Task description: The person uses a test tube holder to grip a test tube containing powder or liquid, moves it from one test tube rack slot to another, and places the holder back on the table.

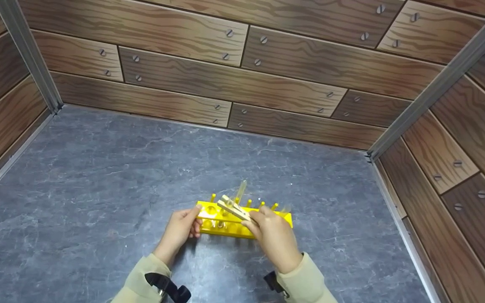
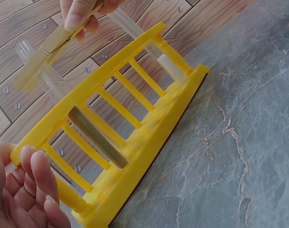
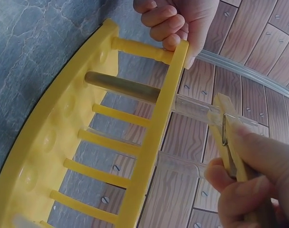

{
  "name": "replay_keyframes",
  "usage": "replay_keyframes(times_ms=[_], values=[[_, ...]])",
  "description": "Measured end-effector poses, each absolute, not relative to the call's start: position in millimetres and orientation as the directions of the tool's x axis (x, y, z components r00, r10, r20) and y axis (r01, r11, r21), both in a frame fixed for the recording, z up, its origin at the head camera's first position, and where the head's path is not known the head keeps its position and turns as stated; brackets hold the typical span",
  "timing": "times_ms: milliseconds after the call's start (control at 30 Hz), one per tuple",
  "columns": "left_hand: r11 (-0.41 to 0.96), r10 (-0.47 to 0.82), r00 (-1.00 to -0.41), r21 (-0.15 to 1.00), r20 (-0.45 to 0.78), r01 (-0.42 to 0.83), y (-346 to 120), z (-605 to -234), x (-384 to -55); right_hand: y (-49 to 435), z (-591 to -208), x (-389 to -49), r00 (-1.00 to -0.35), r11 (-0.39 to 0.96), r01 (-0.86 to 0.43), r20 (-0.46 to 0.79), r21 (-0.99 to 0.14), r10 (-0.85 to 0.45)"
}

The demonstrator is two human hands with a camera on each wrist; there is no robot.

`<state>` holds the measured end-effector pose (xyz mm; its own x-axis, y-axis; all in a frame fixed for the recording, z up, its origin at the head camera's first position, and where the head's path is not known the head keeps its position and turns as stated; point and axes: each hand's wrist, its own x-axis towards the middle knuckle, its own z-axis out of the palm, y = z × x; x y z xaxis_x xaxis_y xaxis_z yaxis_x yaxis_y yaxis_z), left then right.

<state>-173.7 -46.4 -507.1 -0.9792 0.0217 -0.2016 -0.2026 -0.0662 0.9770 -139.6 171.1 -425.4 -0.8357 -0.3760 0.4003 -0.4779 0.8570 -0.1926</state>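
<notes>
A yellow test tube rack (image 1: 209, 216) stands on the floor panel between the hands. My left hand (image 1: 182, 227) grips its left end, thumb on the top bar. In my right hand (image 1: 276, 235) is a wooden test tube clamp (image 3: 220, 109), pinched between thumb and fingers. The clamp's far end lies at the upper part of a test tube (image 2: 98, 137) holding brownish liquid, which stands in the rack; whether it grips the glass I cannot tell. Another clear tube (image 3: 182, 164) stands nearby in the rack. Toward the right end sits a tube with white contents (image 2: 170, 66).
A grey marbled surface (image 1: 141, 168) lies under the rack. Wood-patterned walls (image 1: 289, 84) rise behind and at both sides, with metal corner posts (image 1: 32, 54) between them. Yellow pegs stick up along the rack's back.
</notes>
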Motion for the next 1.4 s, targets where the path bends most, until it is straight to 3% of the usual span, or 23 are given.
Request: replay_keyframes(times_ms=[1400], values=[[-0.058,0.019,-0.980,0.978,-0.200,-0.200,-46,-507,-174,174,-409,-137,-0.837,0.848,-0.472,0.424,-0.239,-0.347]])
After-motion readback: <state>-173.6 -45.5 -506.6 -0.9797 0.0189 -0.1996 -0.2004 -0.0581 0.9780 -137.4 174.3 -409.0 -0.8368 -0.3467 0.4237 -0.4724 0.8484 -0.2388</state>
